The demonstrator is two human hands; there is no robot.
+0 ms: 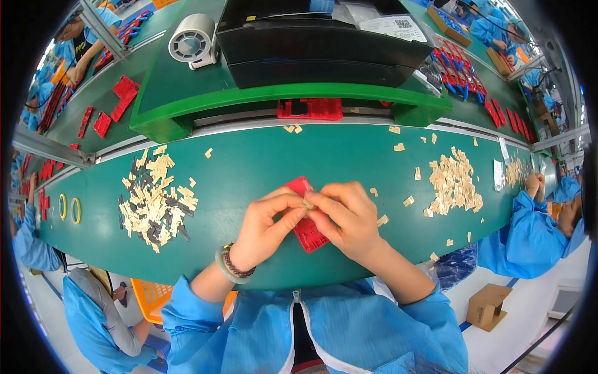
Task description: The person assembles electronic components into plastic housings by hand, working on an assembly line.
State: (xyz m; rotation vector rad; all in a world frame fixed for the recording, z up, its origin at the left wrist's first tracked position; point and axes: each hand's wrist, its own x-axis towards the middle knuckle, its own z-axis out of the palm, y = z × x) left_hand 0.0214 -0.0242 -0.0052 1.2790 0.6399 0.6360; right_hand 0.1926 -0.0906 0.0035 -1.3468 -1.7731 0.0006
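Observation:
Above the middle of the green table, my left hand [270,224] and my right hand [346,218] meet with their fingertips pinched together. Between them is a small beige piece [306,204], mostly covered by the fingers. Directly beneath lies a flat red plastic part [309,239], its upper and lower ends showing past my hands. To the left spreads a heap of beige and dark grey pieces [156,202]. A pile of small beige flat pieces [453,182] lies to the right, with several strays around it.
Behind the work area stands a green-edged shelf [293,92] bearing a black box [324,53] and a small white fan [193,40]. A red part [309,108] lies under it. Two yellow tape rings [75,210] are at the left. A co-worker's blue sleeve [526,234] is at the right.

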